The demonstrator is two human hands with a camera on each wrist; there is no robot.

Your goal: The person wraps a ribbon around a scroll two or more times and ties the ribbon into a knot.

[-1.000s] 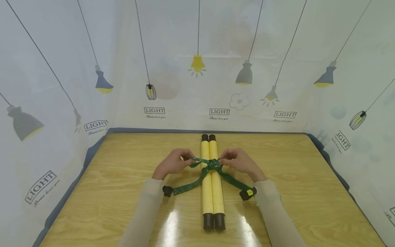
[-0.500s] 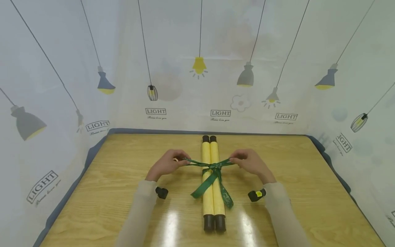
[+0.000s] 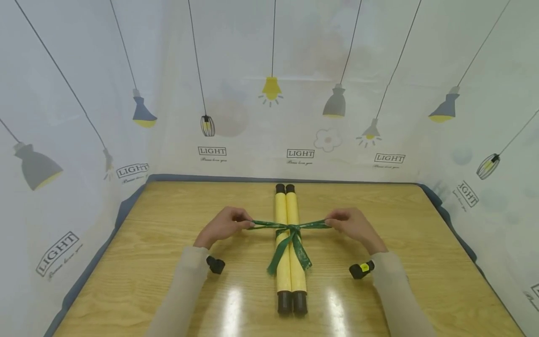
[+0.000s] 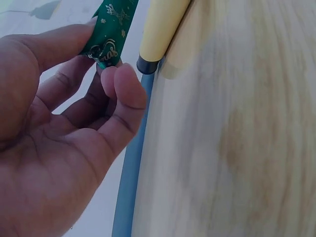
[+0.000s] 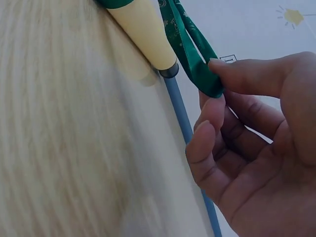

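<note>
Two yellow tubes [image 3: 284, 269] with dark end caps lie side by side on the table, pointing away from me. A green ribbon [image 3: 292, 229] with light print is tied round their middle in a bow, its two tails hanging down over the tubes. My left hand [image 3: 222, 226] pinches the left loop between thumb and fingers, also seen with the ribbon [image 4: 111, 34] in the left wrist view. On the other side my right hand [image 3: 355, 228] pinches the right loop; the right wrist view shows that folded ribbon loop [image 5: 190, 49] at the fingertips. Both loops are stretched out sideways.
The wooden table [image 3: 168, 210] has a blue-grey edge [image 3: 236, 178] along its back. Behind and beside it hangs a white sheet [image 3: 252, 135] printed with lamps. Black wrist cameras [image 3: 216, 265] show by both cuffs.
Both hands have drawn apart, left hand leftward and right hand rightward, pulling out the loops. The ribbon's tails, earlier spread towards the wrists, now hang down over the tubes.
</note>
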